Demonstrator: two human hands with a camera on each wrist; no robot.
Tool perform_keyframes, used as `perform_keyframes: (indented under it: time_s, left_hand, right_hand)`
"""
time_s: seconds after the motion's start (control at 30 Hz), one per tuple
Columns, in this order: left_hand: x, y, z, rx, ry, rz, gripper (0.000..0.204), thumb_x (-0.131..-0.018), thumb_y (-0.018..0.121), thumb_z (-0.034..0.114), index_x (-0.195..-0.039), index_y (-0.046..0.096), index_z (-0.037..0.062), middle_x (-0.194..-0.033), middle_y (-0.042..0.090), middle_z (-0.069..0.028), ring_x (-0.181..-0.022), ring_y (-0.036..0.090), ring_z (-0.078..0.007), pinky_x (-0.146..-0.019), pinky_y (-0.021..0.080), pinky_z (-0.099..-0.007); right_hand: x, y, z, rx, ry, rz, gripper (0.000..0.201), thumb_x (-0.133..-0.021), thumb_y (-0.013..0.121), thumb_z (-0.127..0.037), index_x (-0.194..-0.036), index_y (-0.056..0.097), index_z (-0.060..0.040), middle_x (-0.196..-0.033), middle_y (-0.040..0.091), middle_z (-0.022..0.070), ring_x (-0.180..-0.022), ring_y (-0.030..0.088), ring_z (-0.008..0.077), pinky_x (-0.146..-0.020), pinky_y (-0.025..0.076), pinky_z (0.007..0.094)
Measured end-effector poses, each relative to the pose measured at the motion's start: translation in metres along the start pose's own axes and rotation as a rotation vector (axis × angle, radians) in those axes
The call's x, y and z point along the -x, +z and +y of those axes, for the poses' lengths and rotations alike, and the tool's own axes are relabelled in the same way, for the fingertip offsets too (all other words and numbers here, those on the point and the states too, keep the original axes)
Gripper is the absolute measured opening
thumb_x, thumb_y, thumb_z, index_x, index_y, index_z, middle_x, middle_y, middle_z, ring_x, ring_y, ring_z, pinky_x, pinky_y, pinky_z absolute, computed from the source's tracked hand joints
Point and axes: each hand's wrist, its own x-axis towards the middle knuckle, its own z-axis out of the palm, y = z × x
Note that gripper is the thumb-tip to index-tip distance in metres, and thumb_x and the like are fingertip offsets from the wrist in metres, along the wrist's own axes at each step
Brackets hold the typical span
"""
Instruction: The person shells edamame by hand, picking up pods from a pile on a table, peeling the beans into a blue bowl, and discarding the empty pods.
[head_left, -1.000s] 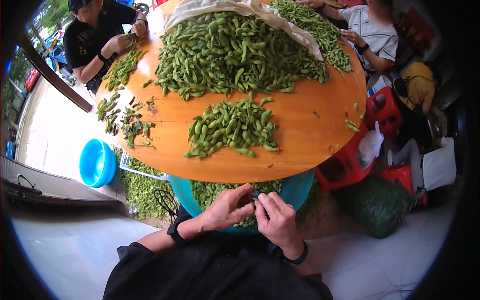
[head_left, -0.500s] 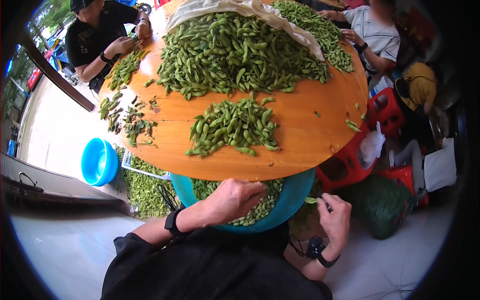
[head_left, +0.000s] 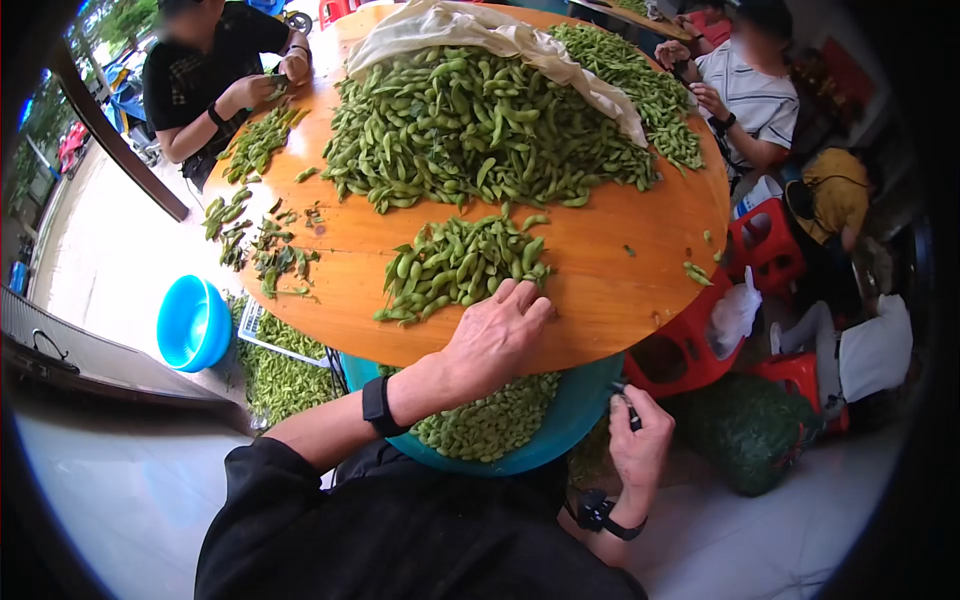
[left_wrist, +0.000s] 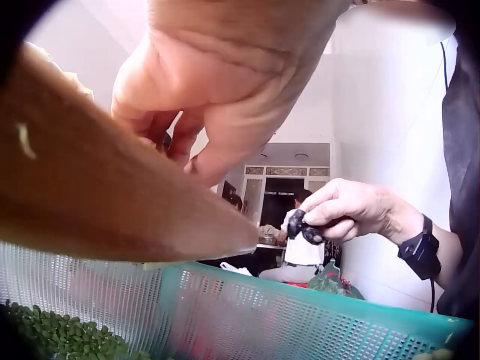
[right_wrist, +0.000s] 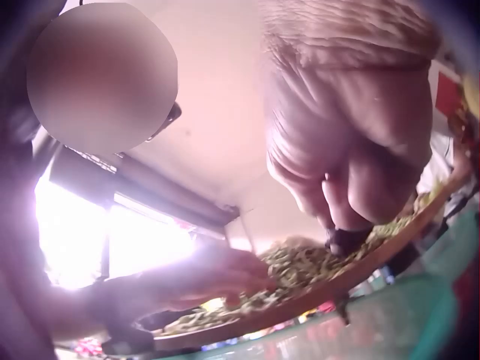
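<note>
My left hand (head_left: 500, 335) reaches over the table edge to a small heap of green edamame pods (head_left: 445, 262), its bent fingers at the heap's near right side. Its fingertips are hidden behind the knuckles in the head view; I cannot tell whether they pinch a pod. To the right of the teal basket (head_left: 590, 415), my right hand (head_left: 643, 445) is raised with fingers and thumb curled at a small black piece (left_wrist: 304, 226). Shelled green beans (head_left: 485, 420) fill the basket under the table edge; its perforated wall shows in the left wrist view.
A large mound of pods (head_left: 480, 130) under pale cloth covers the back of the round wooden table (head_left: 600, 270). Leaf scraps (head_left: 275, 255) lie at left. A blue basin (head_left: 192, 322), red stools (head_left: 690, 345) and a dark green sack (head_left: 750, 435) surround it. People sit across.
My left hand has gone from above the basket forward to the pod heap. The right hand met it over the basket, swung right with a green piece, and now shows no green piece.
</note>
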Motion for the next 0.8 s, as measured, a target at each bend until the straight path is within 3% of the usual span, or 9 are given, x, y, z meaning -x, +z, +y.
perform_keyframes:
  time_s: [0.13,0.2,0.23,0.33,0.5,0.57,0.6,0.67,0.8]
  left_hand:
    - [0.016,-0.021,0.012,0.248,-0.024,0.015,0.015,-0.080,0.069,0.003,-0.090,0.057,0.0032,-0.085,0.061,-0.0094,-0.082,0.062,-0.0246,-0.065,0.051,-0.0344]
    - [0.029,-0.031,0.015,0.768,-0.311,-0.145,0.010,-0.084,0.068,0.002,-0.092,0.061,0.0021,-0.072,0.061,-0.0068,-0.068,0.061,-0.0142,-0.062,0.050,-0.0282]
    - [0.040,-0.031,0.014,0.769,-0.324,-0.142,0.010,-0.084,0.068,0.002,-0.092,0.061,0.0021,-0.072,0.061,-0.0068,-0.068,0.061,-0.0142,-0.062,0.050,-0.0282]
    - [0.062,-0.029,0.013,0.973,-0.603,-0.177,0.003,-0.090,0.065,-0.002,-0.093,0.064,-0.0002,-0.088,0.066,0.0005,-0.081,0.058,-0.0040,-0.069,0.051,-0.0236]
    - [0.076,-0.018,0.017,0.933,-0.456,-0.037,0.005,-0.090,0.065,-0.003,-0.092,0.062,0.0006,-0.086,0.064,0.0002,-0.077,0.056,-0.0035,-0.066,0.050,-0.0223]
    - [0.080,-0.014,0.017,1.250,-0.555,-0.045,0.011,-0.089,0.066,-0.005,-0.093,0.058,0.0021,-0.081,0.063,-0.0021,-0.071,0.057,-0.0060,-0.060,0.047,-0.0226]
    - [0.080,-0.015,0.016,1.250,-0.558,-0.044,0.011,-0.089,0.066,-0.005,-0.093,0.058,0.0021,-0.081,0.063,-0.0021,-0.071,0.057,-0.0060,-0.060,0.047,-0.0226]
    - [0.080,-0.017,0.012,1.750,-0.766,-0.165,0.017,-0.088,0.066,-0.004,-0.096,0.053,0.0045,-0.076,0.061,-0.0033,-0.065,0.058,-0.0107,-0.054,0.044,-0.0238]
    - [0.081,-0.011,0.013,2.122,-0.779,-0.261,0.021,-0.089,0.069,0.003,-0.103,0.053,0.0068,-0.080,0.065,-0.0045,-0.064,0.061,-0.0136,-0.051,0.043,-0.0231]
  right_hand:
    - [-0.004,0.034,-0.022,-0.582,0.251,-0.210,0.022,-0.092,0.055,0.000,-0.112,0.063,0.0054,-0.073,0.054,-0.0011,-0.055,0.048,0.0047,-0.049,0.039,0.0214]
    - [-0.006,0.048,-0.039,-0.873,0.313,-0.344,0.025,-0.096,0.053,0.000,-0.119,0.058,0.0077,-0.072,0.049,-0.0022,-0.055,0.042,0.0036,-0.048,0.035,0.0216]
    - [-0.004,0.058,-0.042,-1.016,0.341,-0.394,0.025,-0.097,0.052,-0.001,-0.120,0.057,0.0084,-0.071,0.047,-0.0022,-0.055,0.040,0.0035,-0.047,0.034,0.0219]
    - [0.000,0.062,-0.044,-1.043,0.361,-0.429,0.025,-0.098,0.052,0.000,-0.120,0.057,0.0091,-0.074,0.047,-0.0018,-0.056,0.038,0.0037,-0.048,0.033,0.0217]
    - [0.003,0.064,-0.038,-1.025,0.367,-0.470,0.024,-0.097,0.052,0.001,-0.120,0.057,0.0094,-0.078,0.048,-0.0006,-0.057,0.039,0.0040,-0.048,0.032,0.0214]
    - [0.002,0.064,-0.037,-1.007,0.349,-0.493,0.025,-0.096,0.053,0.002,-0.120,0.058,0.0083,-0.079,0.049,-0.0001,-0.056,0.040,0.0040,-0.047,0.032,0.0213]
    - [0.001,0.062,-0.034,-1.006,0.350,-0.495,0.025,-0.096,0.053,0.002,-0.120,0.058,0.0083,-0.079,0.049,-0.0001,-0.056,0.040,0.0040,-0.047,0.032,0.0213]
    - [0.000,0.058,-0.025,-1.167,0.374,-0.582,0.023,-0.095,0.053,0.004,-0.117,0.060,0.0069,-0.080,0.049,0.0002,-0.056,0.042,0.0042,-0.046,0.032,0.0212]
    - [0.003,0.058,-0.021,-1.340,0.414,-0.606,0.020,-0.095,0.054,0.005,-0.113,0.062,0.0056,-0.082,0.050,0.0000,-0.057,0.044,0.0043,-0.045,0.031,0.0209]
